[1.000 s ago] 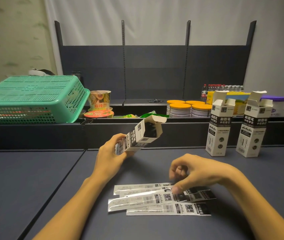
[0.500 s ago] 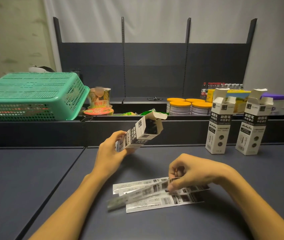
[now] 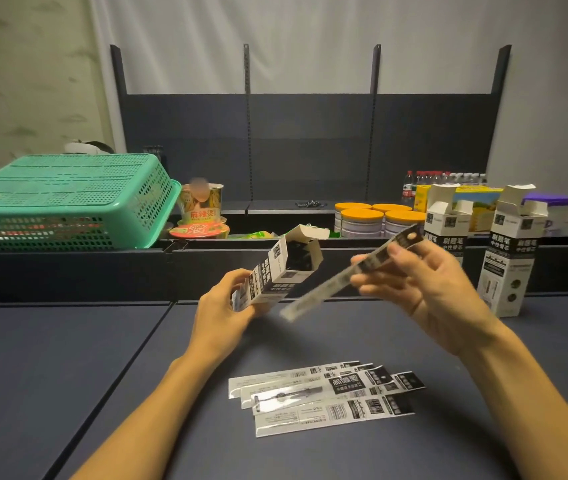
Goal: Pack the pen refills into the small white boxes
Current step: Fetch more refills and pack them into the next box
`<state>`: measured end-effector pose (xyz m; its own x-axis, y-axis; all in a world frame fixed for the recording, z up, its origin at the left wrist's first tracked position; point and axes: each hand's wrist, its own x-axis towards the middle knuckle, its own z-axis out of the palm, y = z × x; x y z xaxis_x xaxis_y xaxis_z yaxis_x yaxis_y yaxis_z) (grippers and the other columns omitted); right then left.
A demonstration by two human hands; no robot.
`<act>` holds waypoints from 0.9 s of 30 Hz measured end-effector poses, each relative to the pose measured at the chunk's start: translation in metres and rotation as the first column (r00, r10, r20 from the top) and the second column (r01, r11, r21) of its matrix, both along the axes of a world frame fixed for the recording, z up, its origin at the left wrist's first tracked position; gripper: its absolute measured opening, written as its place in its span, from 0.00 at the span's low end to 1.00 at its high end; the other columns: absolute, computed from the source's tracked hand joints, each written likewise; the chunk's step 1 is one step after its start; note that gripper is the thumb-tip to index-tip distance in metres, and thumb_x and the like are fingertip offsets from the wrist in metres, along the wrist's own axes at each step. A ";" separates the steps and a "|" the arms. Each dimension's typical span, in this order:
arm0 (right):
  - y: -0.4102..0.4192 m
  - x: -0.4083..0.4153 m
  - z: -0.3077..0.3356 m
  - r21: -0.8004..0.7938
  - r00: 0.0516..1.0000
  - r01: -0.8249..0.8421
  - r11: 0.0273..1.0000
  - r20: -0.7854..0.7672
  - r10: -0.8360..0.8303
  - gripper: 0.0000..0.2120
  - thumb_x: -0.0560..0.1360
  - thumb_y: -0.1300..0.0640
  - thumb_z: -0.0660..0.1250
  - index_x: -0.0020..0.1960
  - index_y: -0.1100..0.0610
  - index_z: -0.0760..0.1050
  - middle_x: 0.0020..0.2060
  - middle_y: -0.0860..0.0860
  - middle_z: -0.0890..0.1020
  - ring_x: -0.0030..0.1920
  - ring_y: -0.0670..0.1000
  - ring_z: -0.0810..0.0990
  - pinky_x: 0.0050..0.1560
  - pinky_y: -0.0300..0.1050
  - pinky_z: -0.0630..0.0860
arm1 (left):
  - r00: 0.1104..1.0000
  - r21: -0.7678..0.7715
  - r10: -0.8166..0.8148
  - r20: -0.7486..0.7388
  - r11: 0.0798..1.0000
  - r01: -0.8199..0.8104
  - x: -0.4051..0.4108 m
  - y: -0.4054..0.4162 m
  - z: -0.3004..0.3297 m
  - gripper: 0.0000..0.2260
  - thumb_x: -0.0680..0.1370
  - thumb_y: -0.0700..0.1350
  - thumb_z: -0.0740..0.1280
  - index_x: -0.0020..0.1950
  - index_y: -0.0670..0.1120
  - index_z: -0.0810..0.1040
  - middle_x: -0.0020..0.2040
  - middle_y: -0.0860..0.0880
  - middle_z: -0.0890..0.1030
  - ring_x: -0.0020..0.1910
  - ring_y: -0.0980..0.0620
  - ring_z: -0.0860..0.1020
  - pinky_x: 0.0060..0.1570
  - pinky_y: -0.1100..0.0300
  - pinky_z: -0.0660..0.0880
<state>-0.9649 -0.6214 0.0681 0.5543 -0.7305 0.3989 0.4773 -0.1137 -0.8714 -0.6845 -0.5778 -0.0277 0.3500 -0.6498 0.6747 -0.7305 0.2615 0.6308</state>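
The right hand (image 3: 424, 289) has come up from the fan of packets at the lower centre of the frame to mid-right, and now pinches one pen refill packet (image 3: 348, 275) between thumb and fingers; the packet slants, blurred with motion, its lower end pointing down-left toward the box. The left hand (image 3: 222, 306), at centre, has hardly moved: its fingers wrap the lower part of a small white box (image 3: 277, 271), tilted so the open mouth faces up and right. The pick looks done, and the insertion seems next.

The dark table (image 3: 68, 375) offers broad bare room at the left of the frame and between the hands and the remaining refill packets (image 3: 324, 393), which lie overlapped at lower centre. A raised dark ledge (image 3: 68, 268) crosses the middle of the frame just behind the hands. Two more open boxes (image 3: 507, 258) stand upright at the right, just beyond the right hand, so a wide swing there could tip them. The held box's flaps (image 3: 310, 237) stick out around its mouth and may catch the packet's end.
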 end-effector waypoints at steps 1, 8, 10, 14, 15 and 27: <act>0.000 -0.001 0.002 0.007 0.998 0.020 1.000 0.060 -0.021 0.08 0.74 0.59 0.61 0.50 0.62 0.71 0.46 0.65 0.84 0.40 0.58 0.86 0.38 0.45 0.83 | 1.000 0.001 -0.001 0.001 1.000 0.001 0.000 0.000 0.000 0.22 0.70 0.43 0.76 0.61 0.52 0.75 0.54 0.58 0.80 0.53 0.60 0.78 0.50 0.68 0.75; -0.002 -0.004 0.004 -0.036 0.961 0.143 0.989 0.242 -0.131 0.10 0.76 0.57 0.60 0.54 0.60 0.74 0.48 0.60 0.85 0.48 0.57 0.85 0.45 0.44 0.82 | 0.999 0.004 -0.004 0.034 1.000 0.004 0.001 0.001 0.000 0.21 0.71 0.40 0.76 0.60 0.53 0.74 0.55 0.56 0.80 0.53 0.58 0.78 0.47 0.75 0.72; -0.002 -0.003 0.004 -0.063 0.958 0.177 0.982 0.241 -0.157 0.11 0.76 0.56 0.60 0.56 0.60 0.74 0.49 0.60 0.85 0.49 0.59 0.85 0.45 0.44 0.82 | 0.999 0.003 0.001 0.037 1.000 -0.001 0.001 0.001 0.000 0.21 0.70 0.40 0.76 0.60 0.53 0.75 0.54 0.56 0.80 0.53 0.59 0.78 0.46 0.76 0.71; -0.001 -0.001 0.002 -0.127 0.947 0.255 0.959 0.233 -0.221 0.15 0.77 0.57 0.60 0.60 0.64 0.71 0.50 0.61 0.84 0.50 0.61 0.84 0.47 0.46 0.82 | 0.999 0.000 0.009 0.044 1.000 -0.009 0.001 0.001 0.001 0.21 0.70 0.39 0.76 0.58 0.57 0.74 0.52 0.59 0.80 0.51 0.65 0.77 0.46 0.77 0.70; 0.000 0.000 0.001 -0.146 0.943 0.275 0.950 0.234 -0.237 0.15 0.77 0.58 0.60 0.61 0.64 0.70 0.50 0.61 0.84 0.50 0.61 0.84 0.47 0.46 0.82 | 0.999 -0.001 0.012 0.043 1.000 -0.012 0.001 0.000 0.001 0.22 0.70 0.39 0.76 0.58 0.57 0.74 0.52 0.60 0.80 0.51 0.65 0.77 0.46 0.76 0.71; 0.005 0.003 -0.001 -0.285 0.925 0.343 0.895 0.267 -0.270 0.08 0.76 0.58 0.62 0.54 0.56 0.73 0.48 0.59 0.85 0.48 0.60 0.85 0.47 0.47 0.82 | 0.999 0.004 0.013 0.052 1.000 -0.013 0.001 0.001 0.000 0.21 0.71 0.39 0.75 0.57 0.58 0.73 0.52 0.59 0.81 0.51 0.61 0.78 0.47 0.75 0.72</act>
